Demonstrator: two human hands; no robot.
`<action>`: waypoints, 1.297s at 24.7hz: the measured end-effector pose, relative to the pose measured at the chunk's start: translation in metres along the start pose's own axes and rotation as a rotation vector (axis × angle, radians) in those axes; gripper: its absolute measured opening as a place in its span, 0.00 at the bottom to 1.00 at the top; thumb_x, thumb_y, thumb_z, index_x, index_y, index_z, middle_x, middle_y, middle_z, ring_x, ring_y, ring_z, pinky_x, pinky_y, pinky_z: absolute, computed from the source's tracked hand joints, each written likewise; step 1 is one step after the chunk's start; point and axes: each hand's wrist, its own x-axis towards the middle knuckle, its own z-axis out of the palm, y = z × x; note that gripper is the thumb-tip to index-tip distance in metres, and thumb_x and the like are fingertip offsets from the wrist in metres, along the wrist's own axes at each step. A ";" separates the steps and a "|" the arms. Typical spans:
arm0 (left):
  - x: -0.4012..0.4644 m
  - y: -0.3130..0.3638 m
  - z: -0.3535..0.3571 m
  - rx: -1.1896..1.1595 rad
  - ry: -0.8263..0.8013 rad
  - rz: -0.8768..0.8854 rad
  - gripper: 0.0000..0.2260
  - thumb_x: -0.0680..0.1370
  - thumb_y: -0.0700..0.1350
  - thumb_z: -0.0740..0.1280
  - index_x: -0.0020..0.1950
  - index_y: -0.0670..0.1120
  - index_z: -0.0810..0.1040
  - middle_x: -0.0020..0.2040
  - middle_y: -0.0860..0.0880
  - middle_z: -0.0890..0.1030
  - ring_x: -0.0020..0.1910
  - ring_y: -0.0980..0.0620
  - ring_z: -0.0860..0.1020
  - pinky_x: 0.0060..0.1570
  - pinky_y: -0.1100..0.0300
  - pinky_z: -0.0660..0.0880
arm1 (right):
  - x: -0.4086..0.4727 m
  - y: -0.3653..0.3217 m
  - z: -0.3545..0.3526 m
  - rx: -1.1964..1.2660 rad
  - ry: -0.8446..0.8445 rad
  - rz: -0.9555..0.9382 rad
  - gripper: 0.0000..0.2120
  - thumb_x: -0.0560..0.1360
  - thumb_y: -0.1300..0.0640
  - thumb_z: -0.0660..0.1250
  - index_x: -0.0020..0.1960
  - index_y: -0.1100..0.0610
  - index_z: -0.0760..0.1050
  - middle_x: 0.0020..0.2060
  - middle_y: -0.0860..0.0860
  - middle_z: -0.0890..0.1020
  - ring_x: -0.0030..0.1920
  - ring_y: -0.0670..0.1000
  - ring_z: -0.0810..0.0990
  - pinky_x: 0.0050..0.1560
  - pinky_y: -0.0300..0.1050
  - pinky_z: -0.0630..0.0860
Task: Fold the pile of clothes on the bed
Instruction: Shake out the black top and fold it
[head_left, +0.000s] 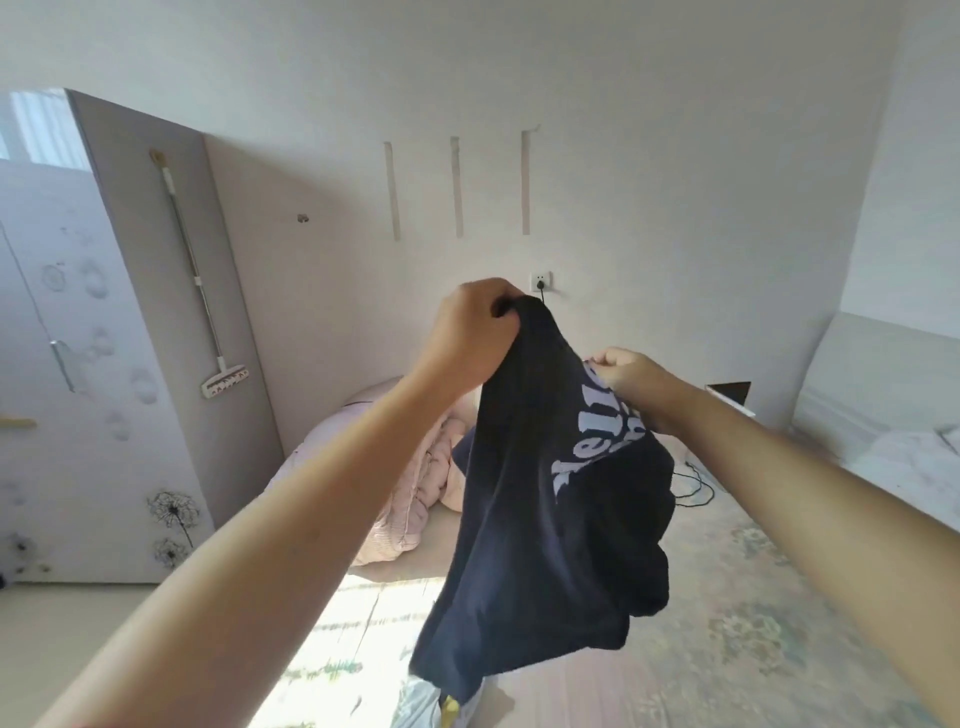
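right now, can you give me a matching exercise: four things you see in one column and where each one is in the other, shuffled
Things:
1. dark navy shirt
2. mop
3. pink quilt
4. wall socket

Places:
A. bunched on the bed behind the raised garment
B. on the wall just above the left hand
C. held up in the air by both hands
D. hanging against the grey panel at left

Pairs: 1-C, 2-D, 3-A, 4-B
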 end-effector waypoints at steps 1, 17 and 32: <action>0.010 0.003 -0.001 -0.032 -0.026 -0.031 0.12 0.75 0.34 0.60 0.42 0.49 0.80 0.43 0.47 0.83 0.46 0.46 0.80 0.49 0.53 0.79 | 0.000 0.002 -0.001 -0.008 -0.054 -0.017 0.13 0.80 0.56 0.59 0.60 0.61 0.73 0.55 0.59 0.80 0.56 0.56 0.79 0.56 0.52 0.77; 0.003 -0.004 -0.019 0.041 -0.136 0.154 0.16 0.69 0.27 0.62 0.42 0.46 0.82 0.38 0.54 0.82 0.42 0.55 0.81 0.46 0.58 0.79 | -0.020 -0.043 0.016 -0.079 -0.752 -0.047 0.19 0.75 0.47 0.65 0.62 0.55 0.76 0.61 0.54 0.79 0.63 0.54 0.77 0.66 0.53 0.71; -0.076 -0.088 0.023 -0.380 -0.300 -0.362 0.31 0.78 0.44 0.66 0.75 0.49 0.53 0.63 0.46 0.71 0.60 0.52 0.73 0.55 0.64 0.73 | -0.026 -0.117 -0.017 -0.292 -0.127 -0.557 0.07 0.74 0.59 0.69 0.40 0.48 0.78 0.36 0.46 0.79 0.38 0.45 0.79 0.44 0.40 0.78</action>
